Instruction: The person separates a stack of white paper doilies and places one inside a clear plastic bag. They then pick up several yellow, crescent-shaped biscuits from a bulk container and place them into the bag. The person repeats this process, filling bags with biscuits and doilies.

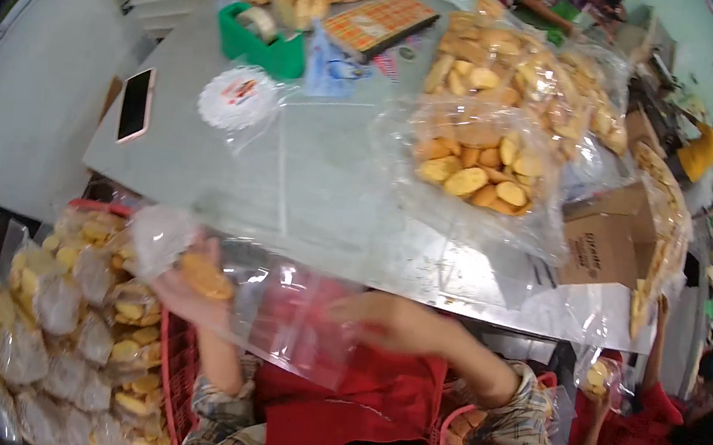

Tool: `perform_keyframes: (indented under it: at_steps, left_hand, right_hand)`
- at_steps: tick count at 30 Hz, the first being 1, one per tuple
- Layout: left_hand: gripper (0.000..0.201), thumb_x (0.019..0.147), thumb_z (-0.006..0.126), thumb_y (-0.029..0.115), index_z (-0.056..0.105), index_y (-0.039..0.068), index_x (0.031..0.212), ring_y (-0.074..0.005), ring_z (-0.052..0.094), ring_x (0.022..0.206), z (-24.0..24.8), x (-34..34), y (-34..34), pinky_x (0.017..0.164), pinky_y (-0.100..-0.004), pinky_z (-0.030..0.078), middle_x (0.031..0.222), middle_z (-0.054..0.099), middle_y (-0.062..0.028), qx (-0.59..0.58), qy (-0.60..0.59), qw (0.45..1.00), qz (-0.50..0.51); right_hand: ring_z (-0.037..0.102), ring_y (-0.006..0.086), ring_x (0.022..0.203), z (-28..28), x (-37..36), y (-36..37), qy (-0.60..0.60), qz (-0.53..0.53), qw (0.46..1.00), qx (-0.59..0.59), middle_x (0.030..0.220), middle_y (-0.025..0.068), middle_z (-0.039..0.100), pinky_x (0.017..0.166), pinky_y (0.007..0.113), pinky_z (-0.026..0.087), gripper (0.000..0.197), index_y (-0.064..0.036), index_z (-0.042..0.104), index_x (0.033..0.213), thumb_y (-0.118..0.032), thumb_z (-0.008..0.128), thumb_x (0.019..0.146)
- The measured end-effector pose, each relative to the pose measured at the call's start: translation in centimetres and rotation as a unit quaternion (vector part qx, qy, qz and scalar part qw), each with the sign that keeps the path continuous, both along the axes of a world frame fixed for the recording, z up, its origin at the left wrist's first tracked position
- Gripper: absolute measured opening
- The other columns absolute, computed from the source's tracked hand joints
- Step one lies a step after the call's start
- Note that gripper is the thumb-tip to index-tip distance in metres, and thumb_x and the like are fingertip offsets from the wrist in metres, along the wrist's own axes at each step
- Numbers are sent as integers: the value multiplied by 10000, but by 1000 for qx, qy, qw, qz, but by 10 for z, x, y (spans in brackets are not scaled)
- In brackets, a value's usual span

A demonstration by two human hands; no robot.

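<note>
Over the near left edge of the table, my left hand (184, 297) is closed on a clear plastic bag (283, 316). A golden oval bread slice (206, 276) shows at the bag's left end, over my palm. Beside it is a white round scalloped paper (160, 239). The bag stretches right in front of my red apron. My right hand (376, 318) is at the bag's right end, its fingers smeared by motion. Whether they pinch the film cannot be made out.
A red basket (169, 360) heaped with filled bags (51, 318) stands at my left. On the table (325, 192) are big bags of bread slices (470, 170), stacked papers (242, 99), a green tape dispenser (262, 46), a phone (136, 105) and a cardboard box (599, 243). A co-worker (628, 443) is at right.
</note>
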State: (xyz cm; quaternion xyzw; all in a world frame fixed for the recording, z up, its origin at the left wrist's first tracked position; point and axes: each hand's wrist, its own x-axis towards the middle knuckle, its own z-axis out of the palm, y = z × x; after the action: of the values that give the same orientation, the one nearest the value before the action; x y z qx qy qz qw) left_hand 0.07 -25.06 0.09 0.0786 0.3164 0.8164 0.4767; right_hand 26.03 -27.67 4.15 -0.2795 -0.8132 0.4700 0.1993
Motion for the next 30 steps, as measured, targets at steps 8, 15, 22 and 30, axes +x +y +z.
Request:
perform_keyframes:
  at_steps: [8, 15, 22, 30]
  left_hand:
    - [680, 828, 398, 512, 210, 108, 1342, -367, 373, 1161, 11, -8, 1, 946, -445, 339, 1328, 301, -132, 5, -44, 999, 24]
    - [753, 790, 441, 573, 219, 107, 1338, -361, 377, 1158, 9, -3, -3, 935, -433, 334, 1328, 301, -131, -4, -55, 998, -1]
    - [650, 828, 366, 532, 236, 147, 1334, -374, 361, 1164, -12, 6, 0, 951, -468, 308, 1334, 302, -104, 27, -14, 999, -32]
    - [561, 823, 382, 476, 309, 193, 1302, -401, 347, 1151, -16, 7, 5, 933, -513, 314, 1314, 331, -83, 17, -73, 997, 1]
  right_hand:
    - [526, 295, 940, -21, 216, 133, -359, -631, 567, 389, 954, 174, 575, 793, 377, 414, 220, 16, 594, 828, -191, 599, 752]
    - [520, 346, 870, -31, 179, 149, -266, -597, 722, 226, 1052, 156, 507, 752, 398, 427, 309, -28, 544, 997, -171, 607, 730]
    - [530, 332, 822, -19, 166, 77, -229, -551, 740, 310, 874, 159, 522, 683, 386, 442, 334, -59, 527, 1039, -14, 556, 709]
    - [524, 322, 847, 4, 68, 10, -20, -287, 863, 416, 941, 152, 548, 711, 382, 439, 313, -14, 522, 1003, 50, 530, 697]
